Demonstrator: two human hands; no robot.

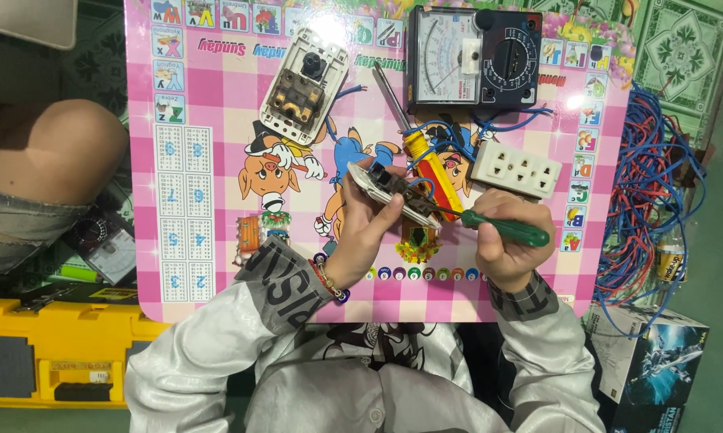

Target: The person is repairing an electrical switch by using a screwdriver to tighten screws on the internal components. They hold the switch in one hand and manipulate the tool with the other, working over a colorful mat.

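Note:
My left hand (365,228) grips a white switch plate (393,192), tilted, with its dark inner parts facing up. In my right hand (507,244) is a green-handled screwdriver (506,228); its thin shaft points left and its tip meets the plate. Both hands hover over a pink checked tabletop (217,240) with cartoon pictures. A yellow-and-red screwdriver (430,164) lies just behind the plate, among blue wires (450,132).
On the tabletop lie a second open switch unit (304,84), a black analogue multimeter (474,58) and a white multi-socket block (515,170). Red and blue wire coils (650,192) lie right, a yellow toolbox (57,353) at left, another person's knee (45,152) beside it.

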